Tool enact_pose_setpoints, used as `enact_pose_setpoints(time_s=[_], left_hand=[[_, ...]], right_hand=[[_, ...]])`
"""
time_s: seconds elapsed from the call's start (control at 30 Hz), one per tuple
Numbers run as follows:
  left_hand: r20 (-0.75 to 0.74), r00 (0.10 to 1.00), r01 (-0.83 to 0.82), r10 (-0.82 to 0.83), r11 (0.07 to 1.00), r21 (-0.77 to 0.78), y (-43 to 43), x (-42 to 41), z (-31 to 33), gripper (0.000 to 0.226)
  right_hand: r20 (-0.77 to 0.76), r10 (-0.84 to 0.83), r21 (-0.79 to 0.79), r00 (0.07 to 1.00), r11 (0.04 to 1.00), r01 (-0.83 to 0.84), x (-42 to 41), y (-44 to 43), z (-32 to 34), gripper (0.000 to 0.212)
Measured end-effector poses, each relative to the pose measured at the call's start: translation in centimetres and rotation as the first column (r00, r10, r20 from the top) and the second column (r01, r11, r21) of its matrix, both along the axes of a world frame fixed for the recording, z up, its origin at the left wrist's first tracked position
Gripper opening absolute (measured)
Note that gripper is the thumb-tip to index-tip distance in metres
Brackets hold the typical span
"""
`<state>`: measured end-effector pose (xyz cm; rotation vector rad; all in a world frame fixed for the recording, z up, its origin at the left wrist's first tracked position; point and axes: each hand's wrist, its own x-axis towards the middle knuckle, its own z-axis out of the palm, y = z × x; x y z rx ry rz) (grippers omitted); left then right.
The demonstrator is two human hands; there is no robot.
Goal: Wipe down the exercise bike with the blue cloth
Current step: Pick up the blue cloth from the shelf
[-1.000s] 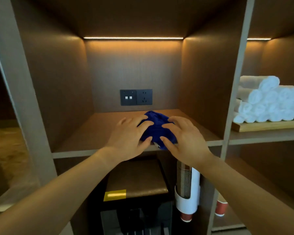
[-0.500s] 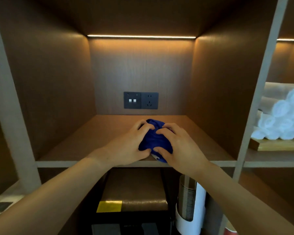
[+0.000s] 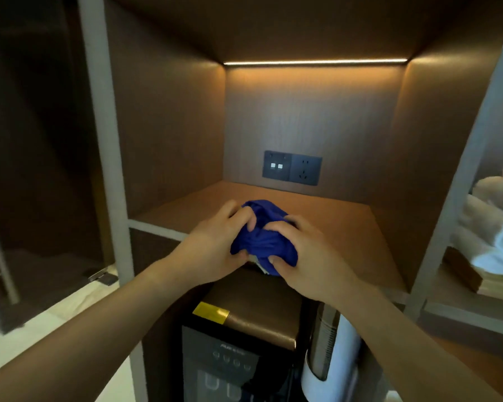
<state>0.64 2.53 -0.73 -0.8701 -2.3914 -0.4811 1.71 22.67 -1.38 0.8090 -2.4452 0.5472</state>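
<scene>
In the head view, the only one, the cloth (image 3: 262, 242) is a bunched blue wad at the front edge of a lit wooden shelf (image 3: 346, 227), held between both hands. The left grip (image 3: 215, 250) grasps its left side, fingers curled over the top and thumb beneath. The right grip (image 3: 308, 256) clasps its right side, fingertips dug into the folds. A pale tag pokes out under the wad, whose lower part hangs past the shelf edge. Whether it rests on the board or is just clear of it cannot be told. A socket plate (image 3: 292, 167) sits on the back wall, well behind the cloth. White towels (image 3: 494, 227) lie in the bay to the right, and a small fridge (image 3: 238, 352) with a cup tube (image 3: 331, 352) beside it stands below. No exercise bike is in sight. This looks like the fetching step, with the wiping not yet begun. The next move calls for drawing the wad clear of the shelf, probably passing it to one hand. Then the person must turn from the shelving to find the bike, and shake the cloth out so a flat face can meet the frame.
</scene>
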Motion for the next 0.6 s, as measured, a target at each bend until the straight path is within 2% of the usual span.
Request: enact_pose_setpoints(time_s=[0.13,0.23,0.3,0.37,0.47,0.6], left_hand=[[0.011,0.991,-0.136,0.135,0.989,0.065,-1.7,3.6,-0.6,0.041],[0.018,0.964,-0.264,0.264,0.959,0.099,-4.3,6.5,-1.4,0.067],[0.075,0.941,-0.337,0.331,0.936,0.1,-6.5,9.0,-1.9,0.089],[0.149,0.908,-0.408,0.391,0.907,0.106,-9.0,12.1,-2.7,0.098],[0.173,0.86,-0.503,0.48,0.853,0.137,-12.9,17.3,-4.6,0.089],[0.199,0.732,-0.681,0.652,0.707,0.192,-19.6,24.9,-6.8,0.052]], right_hand=[[-0.089,0.117,-0.073,0.989,0.99,-0.124,0.9,-2.0,-0.2,0.035],[-0.151,0.192,-0.103,0.97,0.973,-0.209,2.0,-4.8,-0.9,0.032],[-0.164,0.278,-0.108,0.947,0.949,-0.297,3.0,-7.1,-1.3,0.03],[-0.169,0.377,-0.081,0.911,0.915,-0.394,4.4,-10.2,-1.7,0.028],[-0.166,0.53,-0.04,0.831,0.839,-0.543,7.1,-15.8,-2.3,0.028],[-0.152,0.715,0.037,0.683,0.694,-0.719,12.2,-24.7,-4.2,0.034]])
